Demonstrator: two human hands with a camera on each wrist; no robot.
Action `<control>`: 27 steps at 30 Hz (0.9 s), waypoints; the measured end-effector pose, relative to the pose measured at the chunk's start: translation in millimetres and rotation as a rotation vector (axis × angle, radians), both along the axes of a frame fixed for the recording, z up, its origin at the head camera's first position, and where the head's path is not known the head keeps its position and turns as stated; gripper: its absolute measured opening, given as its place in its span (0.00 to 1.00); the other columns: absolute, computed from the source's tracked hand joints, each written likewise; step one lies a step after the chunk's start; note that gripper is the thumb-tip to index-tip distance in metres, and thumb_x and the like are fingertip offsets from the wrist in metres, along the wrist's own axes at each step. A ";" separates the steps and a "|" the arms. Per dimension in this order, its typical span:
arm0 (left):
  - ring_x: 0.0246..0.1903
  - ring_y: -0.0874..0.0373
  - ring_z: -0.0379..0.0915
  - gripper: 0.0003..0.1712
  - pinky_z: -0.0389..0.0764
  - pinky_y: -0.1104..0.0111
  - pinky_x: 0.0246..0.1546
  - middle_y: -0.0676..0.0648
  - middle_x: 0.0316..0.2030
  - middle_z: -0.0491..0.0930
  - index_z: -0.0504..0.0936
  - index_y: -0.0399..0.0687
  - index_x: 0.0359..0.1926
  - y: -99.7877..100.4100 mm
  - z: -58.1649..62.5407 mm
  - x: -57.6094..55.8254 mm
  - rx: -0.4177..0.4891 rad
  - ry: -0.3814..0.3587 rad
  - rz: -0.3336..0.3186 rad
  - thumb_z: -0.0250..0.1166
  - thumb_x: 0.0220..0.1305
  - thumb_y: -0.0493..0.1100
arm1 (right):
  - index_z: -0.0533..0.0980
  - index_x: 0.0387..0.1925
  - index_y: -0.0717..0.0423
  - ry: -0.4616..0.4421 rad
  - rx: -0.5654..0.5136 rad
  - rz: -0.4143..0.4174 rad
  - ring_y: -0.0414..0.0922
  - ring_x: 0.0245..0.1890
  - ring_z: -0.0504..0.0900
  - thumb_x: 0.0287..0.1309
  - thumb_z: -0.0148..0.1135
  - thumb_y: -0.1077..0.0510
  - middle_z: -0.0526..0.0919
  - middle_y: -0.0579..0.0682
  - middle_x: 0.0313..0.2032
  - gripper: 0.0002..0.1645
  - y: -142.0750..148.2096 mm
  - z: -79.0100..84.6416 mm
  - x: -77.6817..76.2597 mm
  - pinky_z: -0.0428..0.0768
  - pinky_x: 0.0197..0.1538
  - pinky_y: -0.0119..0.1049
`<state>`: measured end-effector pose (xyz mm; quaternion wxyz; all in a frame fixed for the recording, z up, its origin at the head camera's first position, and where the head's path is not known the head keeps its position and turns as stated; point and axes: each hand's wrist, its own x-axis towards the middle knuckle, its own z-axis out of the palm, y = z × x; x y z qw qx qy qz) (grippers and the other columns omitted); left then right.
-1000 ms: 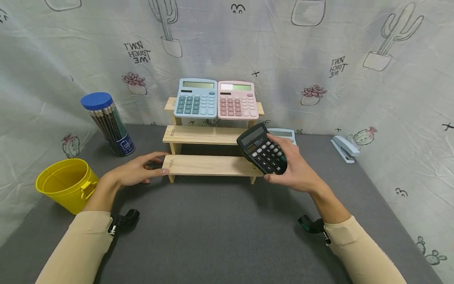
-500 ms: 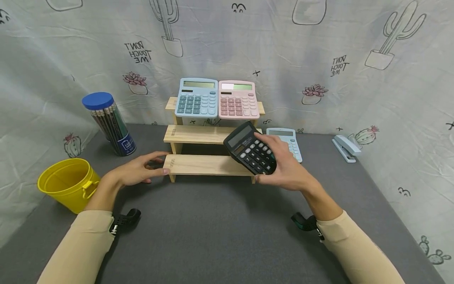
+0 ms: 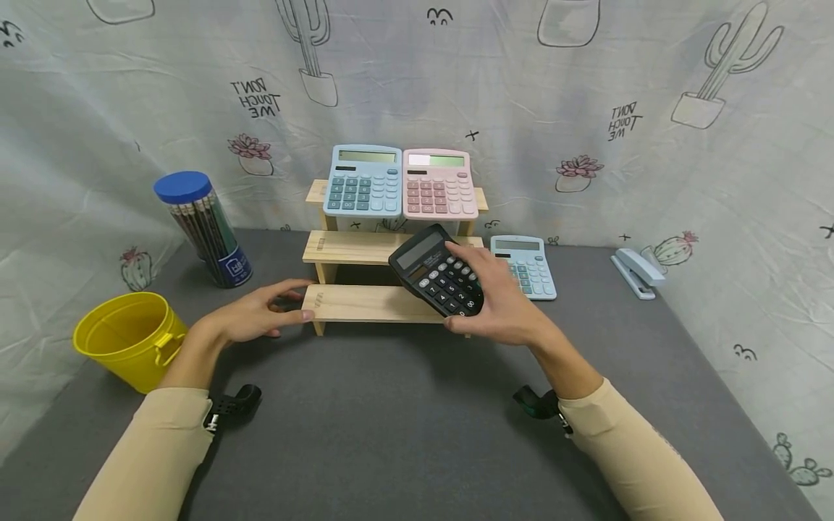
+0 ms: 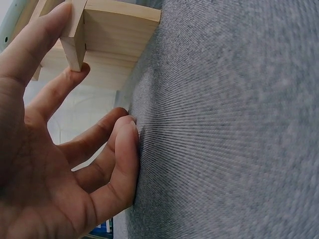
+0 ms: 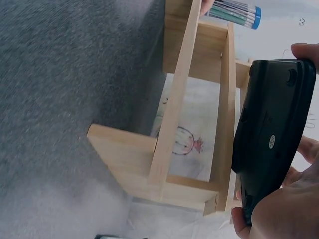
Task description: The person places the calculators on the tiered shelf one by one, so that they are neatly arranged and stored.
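Note:
My right hand (image 3: 498, 300) grips a black calculator (image 3: 433, 278) by its right side, tilted, keys facing up, overlapping the lower two steps of a three-step wooden shelf (image 3: 371, 304) in the head view. Its dark underside shows in the right wrist view, where the calculator (image 5: 271, 134) stands apart from the lowest step. At the shelf's left end, my left hand (image 3: 257, 315) pinches the lowest step's corner between thumb and index finger; the other fingers (image 4: 124, 164) curl down by the cloth. On the top step, a light blue calculator (image 3: 363, 181) and a pink calculator (image 3: 439, 184) lean side by side.
Behind my right hand, another light blue calculator (image 3: 534, 271) lies on the grey tabletop (image 3: 391, 434). A pale blue stapler (image 3: 637, 273) is farther right. To the left stand a blue-lidded pencil jar (image 3: 205, 231) and a yellow bucket (image 3: 130, 344), close to my left forearm.
My right hand has carried the black calculator leftward across the front of the shelf, uncovering the light blue calculator on the table. My left hand keeps its place at the shelf's end.

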<state>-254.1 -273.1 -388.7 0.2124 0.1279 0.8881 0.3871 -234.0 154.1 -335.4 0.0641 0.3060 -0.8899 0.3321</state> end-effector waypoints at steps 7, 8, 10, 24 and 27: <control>0.63 0.34 0.67 0.48 0.84 0.56 0.47 0.31 0.76 0.54 0.51 0.58 0.82 0.4 0.6 1.6 -0.011 0.001 0.005 0.63 0.71 0.64 | 0.58 0.79 0.38 -0.003 0.031 -0.009 0.54 0.62 0.61 0.41 0.75 0.41 0.66 0.49 0.70 0.62 -14.3 5.0 -1.8 0.63 0.60 0.62; 0.63 0.34 0.67 0.49 0.84 0.56 0.47 0.31 0.76 0.54 0.51 0.58 0.82 0.7 0.7 1.8 -0.013 0.001 0.006 0.63 0.71 0.65 | 0.58 0.79 0.38 0.000 0.035 -0.012 0.54 0.62 0.61 0.41 0.75 0.41 0.66 0.49 0.70 0.62 -16.0 5.7 -2.6 0.64 0.60 0.62; 0.64 0.34 0.67 0.49 0.84 0.55 0.48 0.31 0.76 0.54 0.50 0.58 0.82 1.3 0.5 2.0 -0.012 0.001 0.007 0.63 0.71 0.65 | 0.58 0.79 0.38 0.004 0.038 -0.016 0.54 0.63 0.61 0.40 0.75 0.41 0.66 0.48 0.70 0.62 -19.3 6.5 -4.5 0.64 0.60 0.62; 0.65 0.33 0.66 0.49 0.84 0.55 0.49 0.30 0.76 0.53 0.50 0.57 0.82 2.6 -0.2 0.9 -0.013 -0.012 0.006 0.63 0.71 0.65 | 0.59 0.79 0.38 -0.021 0.044 -0.046 0.57 0.66 0.60 0.41 0.74 0.39 0.66 0.52 0.70 0.62 -42.0 3.5 -17.6 0.65 0.62 0.65; 0.65 0.33 0.66 0.48 0.84 0.55 0.47 0.30 0.76 0.54 0.51 0.57 0.82 1.5 1.2 1.2 -0.008 0.000 0.008 0.63 0.71 0.64 | 0.59 0.79 0.39 -0.012 0.038 -0.038 0.59 0.66 0.58 0.42 0.74 0.40 0.65 0.52 0.71 0.61 -48.3 3.1 -20.6 0.62 0.61 0.66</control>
